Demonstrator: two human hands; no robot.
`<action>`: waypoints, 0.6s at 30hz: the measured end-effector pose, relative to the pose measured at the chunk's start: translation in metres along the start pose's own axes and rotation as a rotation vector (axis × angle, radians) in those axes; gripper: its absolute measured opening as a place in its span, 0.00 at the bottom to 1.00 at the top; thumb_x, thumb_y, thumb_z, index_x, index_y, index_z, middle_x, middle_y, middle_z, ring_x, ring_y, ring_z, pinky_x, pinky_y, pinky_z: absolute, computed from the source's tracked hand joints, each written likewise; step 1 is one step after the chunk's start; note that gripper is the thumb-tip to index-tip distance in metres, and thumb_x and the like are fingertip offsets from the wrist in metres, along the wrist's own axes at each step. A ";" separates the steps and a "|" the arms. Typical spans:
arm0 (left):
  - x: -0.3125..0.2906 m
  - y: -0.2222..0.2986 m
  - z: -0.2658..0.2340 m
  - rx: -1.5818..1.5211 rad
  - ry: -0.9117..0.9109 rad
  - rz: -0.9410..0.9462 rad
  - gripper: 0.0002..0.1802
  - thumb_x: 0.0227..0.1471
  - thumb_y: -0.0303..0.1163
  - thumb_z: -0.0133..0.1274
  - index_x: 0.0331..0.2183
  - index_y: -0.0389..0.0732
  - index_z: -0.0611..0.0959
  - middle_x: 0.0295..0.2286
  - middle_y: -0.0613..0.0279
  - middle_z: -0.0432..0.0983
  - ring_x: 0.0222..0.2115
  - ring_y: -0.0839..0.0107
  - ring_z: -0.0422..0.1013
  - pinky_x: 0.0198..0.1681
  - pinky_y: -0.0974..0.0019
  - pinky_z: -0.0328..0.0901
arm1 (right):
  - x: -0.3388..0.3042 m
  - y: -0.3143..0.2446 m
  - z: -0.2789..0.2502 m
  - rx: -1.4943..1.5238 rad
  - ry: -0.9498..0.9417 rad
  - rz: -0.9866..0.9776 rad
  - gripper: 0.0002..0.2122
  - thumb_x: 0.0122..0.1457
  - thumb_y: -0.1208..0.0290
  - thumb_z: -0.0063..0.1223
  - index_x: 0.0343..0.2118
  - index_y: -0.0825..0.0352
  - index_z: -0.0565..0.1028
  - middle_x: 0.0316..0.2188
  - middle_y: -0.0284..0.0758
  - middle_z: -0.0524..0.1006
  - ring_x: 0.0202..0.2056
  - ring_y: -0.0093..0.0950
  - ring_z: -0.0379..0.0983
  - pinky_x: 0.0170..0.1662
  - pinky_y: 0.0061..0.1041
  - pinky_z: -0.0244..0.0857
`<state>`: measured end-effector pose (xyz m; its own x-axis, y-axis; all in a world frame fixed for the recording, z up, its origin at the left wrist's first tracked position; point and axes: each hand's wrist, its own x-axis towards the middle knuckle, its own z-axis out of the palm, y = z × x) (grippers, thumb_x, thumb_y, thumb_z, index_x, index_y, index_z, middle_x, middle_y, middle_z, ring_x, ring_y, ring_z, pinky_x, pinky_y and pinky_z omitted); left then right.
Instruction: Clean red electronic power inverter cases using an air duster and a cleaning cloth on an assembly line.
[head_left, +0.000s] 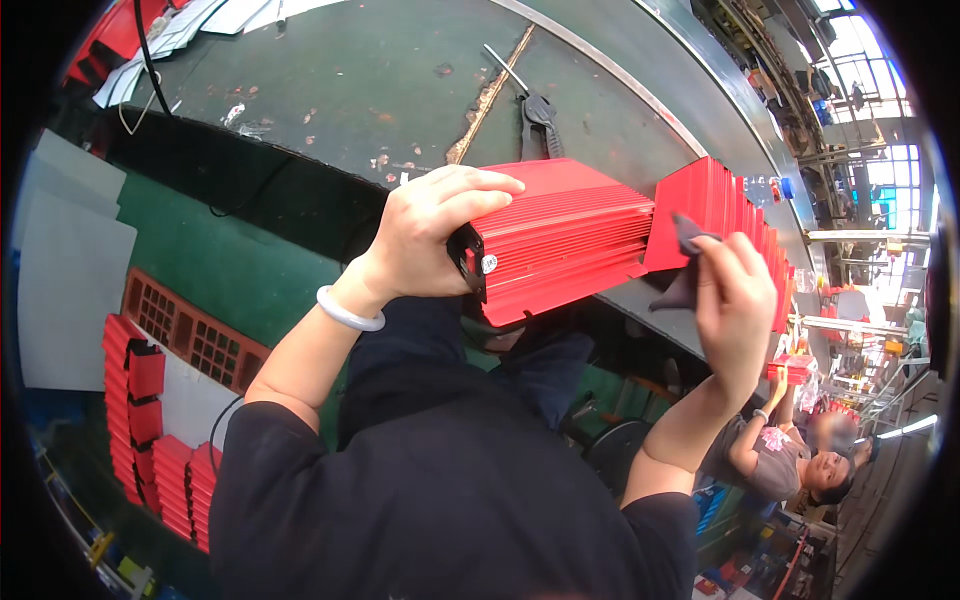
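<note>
While finned housing was best steadied by clasping left hand, grey cloth was finger-pinched by right hand.

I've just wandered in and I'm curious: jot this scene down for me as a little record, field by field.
Left hand: the hand grips one end of a red finned case
Right hand: the hand pinches a dark cloth
Left wrist: pale bangle
Green bench top: black tool with a thin rod, beyond the held case
Right side: more red cases; another person
Lower left: stacked red cases
Held case resting on bench: cannot tell
</note>
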<state>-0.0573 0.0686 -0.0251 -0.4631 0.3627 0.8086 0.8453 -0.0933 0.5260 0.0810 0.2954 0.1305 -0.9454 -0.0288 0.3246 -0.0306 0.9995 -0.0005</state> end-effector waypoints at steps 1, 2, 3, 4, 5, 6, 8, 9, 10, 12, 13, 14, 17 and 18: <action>0.000 0.000 0.000 0.000 0.001 0.000 0.23 0.30 0.32 0.66 0.34 0.39 0.77 0.36 0.58 0.79 0.35 0.58 0.76 0.37 0.64 0.70 | -0.001 0.002 -0.004 0.058 0.004 0.055 0.06 0.49 0.81 0.53 0.32 0.69 0.76 0.23 0.40 0.69 0.28 0.39 0.68 0.32 0.33 0.61; 0.000 0.000 0.000 -0.010 0.004 -0.010 0.23 0.30 0.32 0.66 0.34 0.39 0.77 0.36 0.58 0.79 0.35 0.58 0.76 0.37 0.63 0.70 | -0.001 0.000 -0.004 0.082 -0.033 0.010 0.06 0.49 0.80 0.53 0.32 0.69 0.76 0.22 0.39 0.69 0.28 0.39 0.68 0.32 0.33 0.61; 0.000 0.000 0.000 -0.020 0.006 -0.021 0.23 0.30 0.32 0.66 0.34 0.39 0.77 0.36 0.58 0.79 0.35 0.59 0.76 0.37 0.63 0.70 | -0.001 -0.004 -0.003 0.106 -0.070 -0.035 0.06 0.48 0.80 0.53 0.31 0.69 0.76 0.22 0.39 0.68 0.28 0.38 0.68 0.32 0.33 0.61; 0.001 -0.001 0.001 -0.022 0.007 -0.018 0.23 0.30 0.32 0.66 0.34 0.39 0.77 0.36 0.58 0.79 0.35 0.59 0.76 0.37 0.63 0.70 | -0.002 -0.009 0.004 0.113 -0.104 -0.115 0.06 0.48 0.79 0.54 0.31 0.68 0.75 0.23 0.38 0.69 0.28 0.38 0.68 0.33 0.33 0.61; 0.001 -0.002 0.001 -0.028 0.015 -0.024 0.23 0.30 0.32 0.66 0.34 0.39 0.78 0.36 0.57 0.79 0.35 0.58 0.76 0.37 0.63 0.70 | -0.003 -0.015 0.013 0.105 -0.149 -0.152 0.05 0.48 0.78 0.54 0.30 0.68 0.74 0.24 0.38 0.69 0.29 0.37 0.68 0.34 0.33 0.61; 0.000 -0.002 0.001 -0.033 0.023 -0.030 0.23 0.30 0.32 0.66 0.34 0.39 0.78 0.36 0.57 0.79 0.35 0.58 0.76 0.37 0.63 0.71 | -0.004 -0.020 0.023 0.060 -0.197 -0.173 0.06 0.48 0.77 0.55 0.31 0.68 0.74 0.25 0.38 0.69 0.29 0.37 0.67 0.33 0.33 0.60; -0.003 -0.003 0.001 -0.017 0.017 -0.015 0.24 0.30 0.32 0.66 0.34 0.39 0.78 0.36 0.57 0.79 0.35 0.58 0.76 0.37 0.63 0.71 | -0.008 -0.029 0.031 0.170 -0.205 -0.200 0.06 0.48 0.77 0.55 0.30 0.68 0.74 0.23 0.37 0.68 0.27 0.37 0.66 0.32 0.32 0.60; -0.004 -0.002 0.002 -0.007 0.009 0.007 0.24 0.30 0.32 0.66 0.35 0.39 0.78 0.36 0.57 0.79 0.35 0.58 0.76 0.37 0.63 0.71 | -0.011 -0.038 0.032 0.245 -0.232 -0.206 0.07 0.47 0.77 0.55 0.31 0.68 0.74 0.23 0.36 0.68 0.26 0.36 0.66 0.32 0.31 0.60; -0.007 -0.002 0.003 -0.022 0.016 0.004 0.24 0.31 0.32 0.66 0.35 0.39 0.78 0.37 0.56 0.79 0.35 0.58 0.76 0.38 0.64 0.71 | -0.012 -0.046 0.037 0.271 -0.233 -0.247 0.07 0.47 0.77 0.56 0.31 0.68 0.74 0.23 0.35 0.68 0.25 0.35 0.66 0.31 0.30 0.60; -0.007 -0.001 0.003 0.019 -0.024 0.021 0.23 0.32 0.32 0.66 0.35 0.39 0.78 0.37 0.57 0.78 0.35 0.58 0.76 0.37 0.64 0.71 | -0.013 -0.069 0.038 0.351 -0.250 -0.298 0.08 0.46 0.79 0.55 0.32 0.69 0.75 0.22 0.35 0.68 0.23 0.36 0.65 0.29 0.31 0.59; -0.010 -0.002 0.004 0.035 -0.012 0.018 0.23 0.32 0.33 0.65 0.35 0.39 0.78 0.37 0.57 0.78 0.35 0.58 0.76 0.37 0.64 0.71 | -0.012 -0.081 0.039 0.312 -0.279 -0.321 0.08 0.46 0.79 0.55 0.31 0.69 0.75 0.22 0.35 0.68 0.23 0.35 0.65 0.29 0.30 0.59; -0.006 -0.001 0.006 0.030 -0.010 0.019 0.22 0.32 0.33 0.65 0.35 0.39 0.78 0.37 0.57 0.78 0.35 0.59 0.76 0.37 0.64 0.71 | -0.015 -0.091 0.039 0.238 -0.245 -0.321 0.07 0.46 0.79 0.55 0.31 0.70 0.74 0.22 0.35 0.67 0.23 0.33 0.65 0.29 0.29 0.59; 0.000 0.000 0.004 0.033 0.003 0.006 0.22 0.32 0.33 0.65 0.34 0.39 0.78 0.37 0.57 0.78 0.35 0.59 0.76 0.38 0.64 0.71 | -0.015 -0.103 0.039 0.046 -0.216 -0.351 0.09 0.45 0.78 0.54 0.32 0.71 0.74 0.22 0.34 0.66 0.24 0.30 0.65 0.29 0.27 0.59; -0.001 0.000 0.003 0.041 0.003 0.004 0.22 0.32 0.33 0.65 0.34 0.39 0.78 0.37 0.57 0.78 0.36 0.59 0.76 0.38 0.64 0.71 | -0.015 -0.104 0.040 0.045 -0.210 -0.354 0.09 0.45 0.78 0.54 0.32 0.71 0.74 0.22 0.34 0.66 0.24 0.30 0.65 0.29 0.27 0.59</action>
<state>-0.0561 0.0714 -0.0266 -0.4609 0.3595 0.8114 0.8572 -0.0565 0.5119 0.0850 0.1919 0.0875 -0.9194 -0.3770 0.1118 -0.3757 0.9261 0.0333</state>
